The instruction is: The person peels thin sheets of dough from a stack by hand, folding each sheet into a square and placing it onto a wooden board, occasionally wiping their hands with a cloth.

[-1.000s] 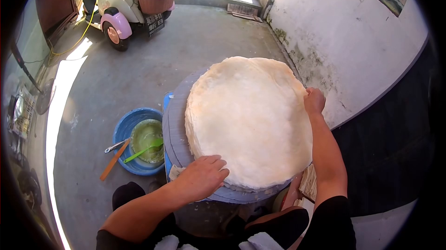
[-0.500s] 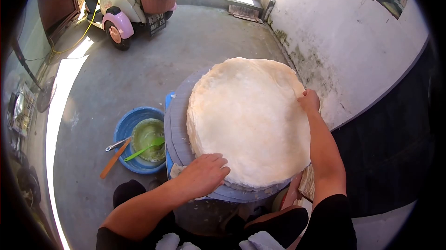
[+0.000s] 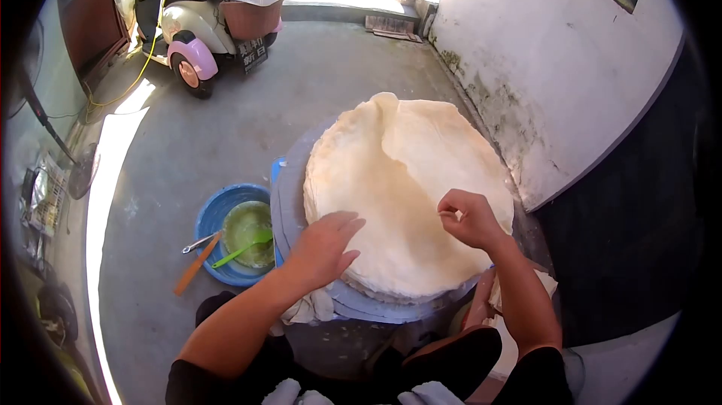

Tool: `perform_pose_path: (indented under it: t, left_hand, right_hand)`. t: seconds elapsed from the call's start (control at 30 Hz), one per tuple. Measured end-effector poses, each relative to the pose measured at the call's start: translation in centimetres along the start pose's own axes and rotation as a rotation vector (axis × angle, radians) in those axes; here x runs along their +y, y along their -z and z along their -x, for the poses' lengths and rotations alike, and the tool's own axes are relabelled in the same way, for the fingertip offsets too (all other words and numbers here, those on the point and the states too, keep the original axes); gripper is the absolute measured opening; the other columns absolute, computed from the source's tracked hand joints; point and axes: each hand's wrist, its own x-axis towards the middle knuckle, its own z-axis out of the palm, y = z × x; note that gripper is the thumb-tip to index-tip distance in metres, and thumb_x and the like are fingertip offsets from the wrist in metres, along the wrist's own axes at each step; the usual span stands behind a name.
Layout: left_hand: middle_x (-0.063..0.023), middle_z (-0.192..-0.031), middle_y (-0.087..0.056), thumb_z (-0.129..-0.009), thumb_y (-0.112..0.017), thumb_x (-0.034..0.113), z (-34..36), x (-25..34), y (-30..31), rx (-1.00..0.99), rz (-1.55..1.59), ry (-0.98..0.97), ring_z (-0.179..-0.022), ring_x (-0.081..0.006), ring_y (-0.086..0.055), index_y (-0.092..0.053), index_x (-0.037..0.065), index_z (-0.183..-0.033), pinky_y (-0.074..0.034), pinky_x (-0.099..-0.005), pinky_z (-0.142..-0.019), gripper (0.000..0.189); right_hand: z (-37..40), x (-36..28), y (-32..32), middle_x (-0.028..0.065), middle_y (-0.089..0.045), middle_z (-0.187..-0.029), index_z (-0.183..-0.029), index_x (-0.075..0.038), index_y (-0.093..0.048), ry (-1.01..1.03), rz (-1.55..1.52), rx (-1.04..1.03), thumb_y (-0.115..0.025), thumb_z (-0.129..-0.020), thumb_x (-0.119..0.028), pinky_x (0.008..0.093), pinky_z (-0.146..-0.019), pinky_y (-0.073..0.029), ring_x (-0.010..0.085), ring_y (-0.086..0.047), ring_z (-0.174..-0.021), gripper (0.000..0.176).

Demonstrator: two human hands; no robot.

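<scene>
A tall stack of thin, round, pale flatbread sheets lies on a round grey board. My right hand is above the right half of the stack, its thumb and fingers pinched on the edge of the top flatbread sheet. That sheet is partly lifted, and its raised edge runs as a wavy ridge from the far rim down to my fingers. Right of the ridge, the sheet beneath shows. My left hand rests at the near left rim, fingers stretched out, holding nothing.
A blue basin on the floor holds a green-tinted bowl, a green spoon and a wooden spatula. A whitish cloth hangs by the board. A scooter stands far left; a white wall rises at right.
My right hand has moved left from the stack's right rim, drawing the top sheet's edge inward and exposing the one below. My left hand has shifted slightly up and left, its fingers straighter.
</scene>
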Motion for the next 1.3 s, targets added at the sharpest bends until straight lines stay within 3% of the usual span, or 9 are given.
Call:
perform_pose_path:
  t: [0.13, 0.23, 0.37, 0.47, 0.63, 0.77, 0.87, 0.93, 1.3]
  left_hand:
    - [-0.0185, -0.144, -0.049, -0.079, -0.075, 0.01, -4.3, -3.8, -0.8, 0.26, -0.118, 0.059, -0.134, -0.0387, -0.046, -0.044, 0.006, -0.143, -0.04, -0.044, -0.112, 0.071]
    - [-0.0161, -0.143, -0.052, -0.078, -0.074, 0.006, -8.6, -4.6, 0.9, 0.325, -0.275, -0.088, -0.137, -0.0408, -0.044, -0.056, 0.007, -0.132, -0.039, -0.043, -0.114, 0.058]
    - [-0.0118, -0.13, -0.063, -0.077, -0.074, 0.003, -10.1, -7.3, 2.7, 0.076, -0.308, -0.386, -0.13, -0.0379, -0.051, -0.066, 0.008, -0.115, -0.038, -0.0433, -0.115, 0.039]
    - [-0.0106, -0.1, -0.072, -0.079, -0.072, 0.003, -10.1, -5.2, 4.5, -0.041, -0.036, 0.035, -0.094, -0.0255, -0.068, -0.069, 0.004, -0.101, -0.054, -0.039, -0.091, 0.023]
    - [-0.0077, -0.08, -0.071, -0.079, -0.073, 0.002, -10.4, -0.9, 7.6, 0.008, 0.011, 0.028, -0.071, -0.0144, -0.064, -0.069, 0.001, -0.097, -0.052, -0.0304, -0.07, 0.018]
    - [-0.0041, -0.074, -0.069, -0.084, -0.074, 0.01, -9.6, 2.8, 9.6, 0.001, 0.098, 0.089, -0.068, -0.0088, -0.06, -0.07, 0.001, -0.091, -0.049, -0.0273, -0.064, 0.012]
    - [-0.0015, -0.072, -0.067, -0.089, -0.075, 0.015, -9.0, 5.4, 11.5, 0.053, 0.159, 0.089, -0.064, -0.0062, -0.059, -0.071, 0.001, -0.088, -0.047, -0.0245, -0.06, 0.015]
    - [0.0007, -0.072, -0.066, -0.09, -0.075, 0.015, -8.5, 6.9, 13.3, 0.101, 0.195, 0.062, -0.065, -0.0044, -0.059, -0.071, 0.0, -0.088, -0.046, -0.0226, -0.059, 0.015]
    - [0.0016, -0.071, -0.067, -0.085, -0.081, 0.04, -12.3, 14.5, 26.3, 0.388, 0.133, -0.099, -0.058, -0.0048, -0.059, -0.071, 0.006, -0.088, -0.046, -0.0209, -0.056, 0.035]
  right_hand:
    - [3.3, -4.5, -1.0, 0.0076, -0.062, -0.076, -0.084, -0.01, -0.062, 0.261, 0.134, -0.056, -0.066, -0.074, -0.003, 0.0414, -0.065, -0.05, 0.0319, -0.062, -0.072, 0.013]
    - [5.4, -7.2, -1.7, 0.006, -0.059, -0.072, -0.081, -0.008, -0.061, 0.399, 0.1, -0.038, -0.067, -0.072, 0.001, 0.0386, -0.062, -0.048, 0.0281, -0.061, -0.068, 0.014]
    - [7.4, -6.8, -0.6, 0.0094, -0.062, -0.078, -0.088, -0.007, -0.063, 0.332, 0.206, 0.006, -0.07, -0.074, -0.006, 0.0414, -0.069, -0.05, 0.032, -0.063, -0.077, 0.016]
    - [8.9, -4.9, 0.9, 0.0106, -0.065, -0.088, -0.1, -0.007, -0.067, 0.125, 0.192, 0.336, -0.078, -0.071, -0.009, 0.041, -0.077, -0.051, 0.0317, -0.064, -0.086, 0.031]
    - [12.5, -1.9, -1.0, 0.0125, -0.068, -0.106, -0.114, -0.007, -0.067, -0.089, 0.351, 0.224, -0.085, -0.068, -0.016, 0.0428, -0.09, -0.051, 0.034, -0.064, -0.101, 0.051]
    - [13.5, -1.2, -1.2, 0.0133, -0.069, -0.105, -0.109, -0.006, -0.069, 0.004, 0.392, 0.267, -0.082, -0.073, -0.015, 0.0427, -0.088, -0.052, 0.0343, -0.064, -0.1, 0.04]
    - [13.9, -1.5, 0.4, 0.0125, -0.069, -0.094, -0.102, -0.004, -0.071, 0.136, 0.342, 0.356, -0.074, -0.081, -0.009, 0.0379, -0.083, -0.053, 0.0292, -0.067, -0.092, 0.021]
    - [14.7, -2.5, 2.6, 0.0071, -0.069, -0.085, -0.096, 0.001, -0.071, -0.21, -0.053, 0.395, -0.064, -0.088, -0.004, 0.0314, -0.077, -0.053, 0.0182, -0.067, -0.082, 0.011]
    - [12.2, -12.6, 15.6, 0.0011, -0.067, -0.083, -0.102, 0.004, -0.067, -0.012, -0.573, 0.519, -0.058, -0.09, -0.005, 0.0234, -0.067, -0.049, 0.0066, -0.061, -0.072, 0.017]
